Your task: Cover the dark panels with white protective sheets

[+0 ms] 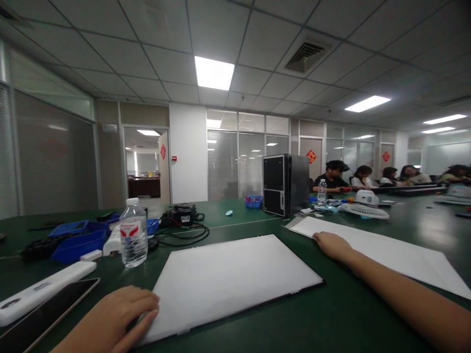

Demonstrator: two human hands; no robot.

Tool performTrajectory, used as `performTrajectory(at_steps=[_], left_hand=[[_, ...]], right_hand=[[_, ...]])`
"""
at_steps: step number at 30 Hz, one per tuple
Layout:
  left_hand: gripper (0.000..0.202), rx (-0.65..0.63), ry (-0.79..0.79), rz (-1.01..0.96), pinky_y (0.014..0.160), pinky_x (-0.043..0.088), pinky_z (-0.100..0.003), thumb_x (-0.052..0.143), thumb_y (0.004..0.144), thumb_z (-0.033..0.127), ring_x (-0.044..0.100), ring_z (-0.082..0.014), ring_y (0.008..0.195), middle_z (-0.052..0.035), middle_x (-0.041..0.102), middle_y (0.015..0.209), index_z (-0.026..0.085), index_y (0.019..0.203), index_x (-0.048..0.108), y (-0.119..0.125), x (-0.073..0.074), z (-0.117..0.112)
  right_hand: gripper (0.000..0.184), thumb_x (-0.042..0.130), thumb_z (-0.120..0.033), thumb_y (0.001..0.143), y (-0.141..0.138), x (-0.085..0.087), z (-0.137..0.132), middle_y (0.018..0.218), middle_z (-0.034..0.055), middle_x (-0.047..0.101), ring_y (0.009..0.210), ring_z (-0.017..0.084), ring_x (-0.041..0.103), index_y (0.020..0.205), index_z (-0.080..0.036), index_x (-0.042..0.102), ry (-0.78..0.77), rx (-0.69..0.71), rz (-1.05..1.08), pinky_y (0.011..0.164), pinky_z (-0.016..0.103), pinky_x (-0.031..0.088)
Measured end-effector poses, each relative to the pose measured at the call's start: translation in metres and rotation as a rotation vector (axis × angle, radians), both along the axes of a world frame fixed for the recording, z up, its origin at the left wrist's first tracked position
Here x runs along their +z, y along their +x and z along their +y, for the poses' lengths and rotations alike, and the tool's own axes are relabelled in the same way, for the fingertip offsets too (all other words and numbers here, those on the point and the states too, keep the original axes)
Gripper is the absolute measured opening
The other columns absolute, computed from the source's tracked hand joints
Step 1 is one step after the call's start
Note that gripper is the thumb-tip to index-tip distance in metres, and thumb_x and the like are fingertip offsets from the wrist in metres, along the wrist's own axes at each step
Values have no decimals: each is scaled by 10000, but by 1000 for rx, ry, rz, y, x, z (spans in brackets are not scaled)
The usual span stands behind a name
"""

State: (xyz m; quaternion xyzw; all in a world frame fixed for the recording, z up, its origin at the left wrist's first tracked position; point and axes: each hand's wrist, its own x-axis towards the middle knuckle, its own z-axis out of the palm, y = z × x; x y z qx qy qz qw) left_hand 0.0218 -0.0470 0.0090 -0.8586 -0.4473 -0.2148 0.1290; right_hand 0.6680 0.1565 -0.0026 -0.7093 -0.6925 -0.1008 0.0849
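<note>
A white flat board point(228, 279) with a dark edge lies on the green table point(331, 314) in front of me. My left hand point(121, 314) rests on its near left corner, fingers curled down loosely onto the board. My right hand point(331, 244) lies flat, palm down, on the near edge of a large white paper sheet point(390, 252) to the right of the board. Neither hand holds anything.
A water bottle point(133, 233) stands left of the board, beside blue bins point(79, 240), cables point(184, 230) and a white bar-shaped device point(40, 294) with a dark tablet point(44, 314). A black computer tower point(285, 184) stands behind. Several people sit at the far right.
</note>
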Motion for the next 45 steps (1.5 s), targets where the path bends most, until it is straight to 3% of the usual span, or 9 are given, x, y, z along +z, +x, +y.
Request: performTrajectory(at_steps=[4, 7, 15, 19, 23, 28, 32, 38, 45], left_hand=[[277, -8, 6, -11, 872, 506, -299, 490, 992, 439, 723, -180, 955, 35, 791, 1028, 355, 1030, 751, 1, 0, 0], [279, -17, 33, -18, 847, 508, -280, 492, 991, 429, 726, -174, 929, 25, 793, 1005, 340, 1008, 755, 1, 2, -1], [278, -10, 42, -7, 824, 516, -283, 495, 982, 421, 732, -178, 917, 19, 798, 1002, 345, 1018, 760, 1, 5, -2], [279, -2, 34, 10, 821, 507, -284, 487, 987, 415, 727, -175, 918, 18, 795, 1009, 341, 1027, 753, 1, 5, -2], [298, 4, 14, 7, 837, 502, -292, 466, 996, 422, 722, -177, 932, 18, 791, 1018, 341, 1025, 751, 2, 4, -1], [293, -1, 2, -13, 852, 498, -285, 475, 996, 437, 720, -170, 936, 29, 791, 1018, 349, 1015, 754, 2, 3, -1], [282, -15, 17, -35, 864, 502, -284, 486, 991, 433, 724, -170, 938, 34, 793, 1016, 351, 1015, 755, 2, 3, -1], [252, -34, 65, -30, 814, 517, -262, 526, 973, 426, 732, -171, 894, 20, 799, 978, 330, 980, 759, 3, 6, -2], [268, 0, 23, -31, 834, 506, -281, 499, 982, 432, 727, -168, 926, 36, 790, 1011, 359, 1024, 754, 2, 4, -2]], right_hand=[[425, 306, -290, 1011, -18, 13, -13, 1136, 211, 717, 1019, 340, 681, 1168, -157, 678, 69, 30, -19, 824, 425, 462], [414, 323, -367, 1026, -39, 22, -26, 1149, 150, 732, 1040, 310, 675, 1174, -213, 677, 104, 138, -28, 846, 390, 454], [371, 407, -387, 1001, -101, 40, -70, 1043, 95, 770, 939, 276, 698, 1123, -242, 726, 121, 707, -35, 836, 366, 476], [379, 384, -370, 1020, -114, 46, -84, 1039, 79, 766, 940, 244, 695, 1147, -245, 718, 53, 879, -82, 853, 358, 478], [406, 401, -462, 1023, -105, 47, -78, 1063, 75, 764, 916, 225, 702, 1130, -230, 717, 93, 801, 42, 830, 340, 495], [468, 392, -516, 1005, -69, 34, -47, 1202, 103, 736, 1068, 286, 679, 1171, -221, 716, 150, 454, 75, 931, 410, 490], [529, 450, -522, 959, -42, 16, -27, 1312, 163, 679, 1163, 343, 644, 1277, -170, 685, 51, 236, 37, 991, 459, 475], [521, 440, -572, 958, -47, 11, -26, 1240, 146, 715, 1093, 336, 676, 1195, -215, 736, -13, 263, 48, 945, 458, 497], [503, 423, -567, 984, -85, 25, -50, 1205, 112, 736, 1088, 318, 671, 1185, -229, 736, -31, 482, 128, 973, 465, 490]])
